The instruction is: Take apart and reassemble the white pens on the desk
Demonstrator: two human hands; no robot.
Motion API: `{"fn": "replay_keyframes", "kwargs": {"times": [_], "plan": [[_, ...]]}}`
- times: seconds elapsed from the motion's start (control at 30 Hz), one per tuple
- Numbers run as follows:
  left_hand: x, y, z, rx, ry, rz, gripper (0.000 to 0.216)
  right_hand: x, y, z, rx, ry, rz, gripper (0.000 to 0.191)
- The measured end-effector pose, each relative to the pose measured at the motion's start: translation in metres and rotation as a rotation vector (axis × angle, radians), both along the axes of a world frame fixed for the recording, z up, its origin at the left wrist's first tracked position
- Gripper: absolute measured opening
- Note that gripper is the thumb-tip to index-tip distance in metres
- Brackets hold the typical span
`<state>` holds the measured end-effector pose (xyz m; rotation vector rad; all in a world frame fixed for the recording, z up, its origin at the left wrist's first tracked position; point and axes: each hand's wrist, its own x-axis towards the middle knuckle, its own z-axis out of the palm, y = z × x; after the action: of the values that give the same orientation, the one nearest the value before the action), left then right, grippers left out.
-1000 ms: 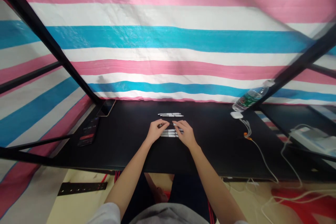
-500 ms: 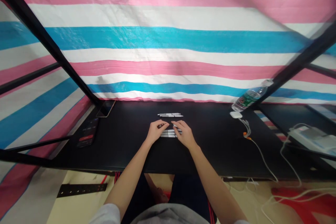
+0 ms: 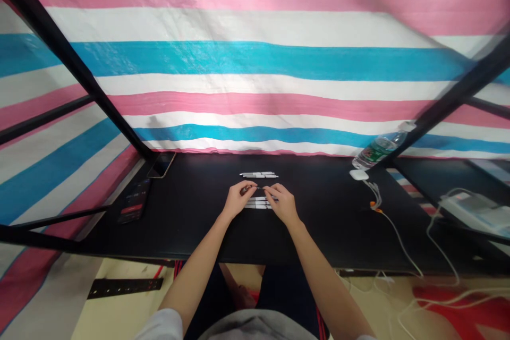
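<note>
My left hand (image 3: 236,197) is closed, thumb and fingers pinching a small dark pen part (image 3: 245,189). Opposite it, my right hand (image 3: 282,202) pinches another pen part, mostly hidden by the fingers. Between the fingertips a thin dark piece (image 3: 259,187) bridges the small gap; whether the parts are joined I cannot tell. Just below, several white pens (image 3: 256,203) lie side by side on the black table (image 3: 191,207), their right ends partly covered by my right hand. Beyond my hands lies another small group of white and black pens (image 3: 258,175).
Toward the back left lies a phone (image 3: 161,164), with a second phone (image 3: 134,201) nearer me, its screen lit. A water bottle (image 3: 378,151) leans by the right frame post, beside a white charger (image 3: 359,175) with cables. Striped sheeting (image 3: 255,101) hangs behind.
My right hand's fingertips have moved slightly left and closer to my left hand, with the thin dark piece now spanning the gap. The pens on the table have not moved.
</note>
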<state>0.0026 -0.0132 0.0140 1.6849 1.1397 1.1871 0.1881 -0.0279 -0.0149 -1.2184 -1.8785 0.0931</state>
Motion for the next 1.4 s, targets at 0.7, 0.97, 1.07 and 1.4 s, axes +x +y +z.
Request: {"fn": "replay_keyframes", "kwargs": {"times": [0.7, 0.97, 1.07, 1.4], "plan": [[-0.003, 0.007, -0.006, -0.060, -0.083, 0.110, 0.020, 0.001, 0.003, 0.002, 0.028, 0.133, -0.080, 0.021], [-0.003, 0.007, -0.008, -0.041, -0.006, 0.049, 0.020, 0.002, 0.004, 0.000, 0.032, 0.098, -0.044, 0.021], [-0.003, 0.007, -0.010, -0.041, 0.010, 0.034, 0.020, 0.002, 0.004, -0.001, 0.038, 0.080, -0.046, 0.022], [-0.001, 0.003, -0.009, 0.057, 0.097, -0.045, 0.019, 0.001, 0.004, -0.002, 0.058, -0.005, 0.002, 0.020]]}}
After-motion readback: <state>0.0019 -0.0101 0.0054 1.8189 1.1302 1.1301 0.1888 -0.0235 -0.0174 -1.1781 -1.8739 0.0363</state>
